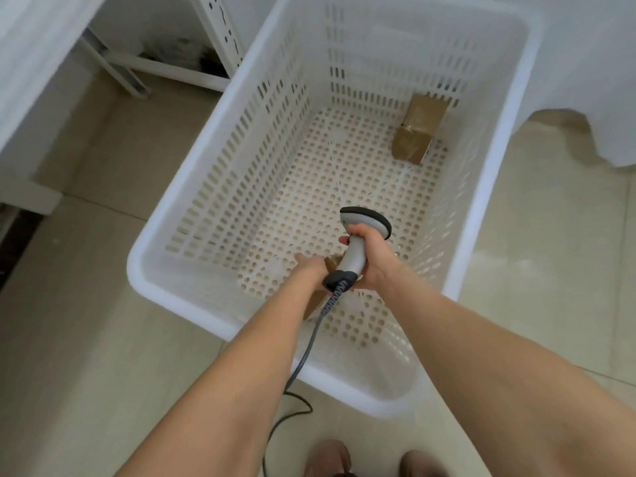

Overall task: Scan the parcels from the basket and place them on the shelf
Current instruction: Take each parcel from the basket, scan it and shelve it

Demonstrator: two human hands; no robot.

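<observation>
A white perforated basket (pixel 179 256) stands on the floor. One brown taped parcel (pixel 418 132) lies at its far right corner. A second brown parcel (pixel 333 262) sits near the front of the basket, mostly hidden under my left hand (pixel 308 268), which holds it from above; the fingers are out of sight. My right hand (pixel 370 256) grips the handle of a grey and black barcode scanner (pixel 364 223), head pointing away from me, just right of that parcel. Its coiled cable (pixel 309 342) runs down over the basket's front rim to the floor.
A white shelf frame with slotted uprights (pixel 220 32) stands behind the basket at the upper left. White fabric (pixel 592 70) hangs at the upper right. My two shoes (pixel 330 457) show at the bottom edge on the beige tiled floor.
</observation>
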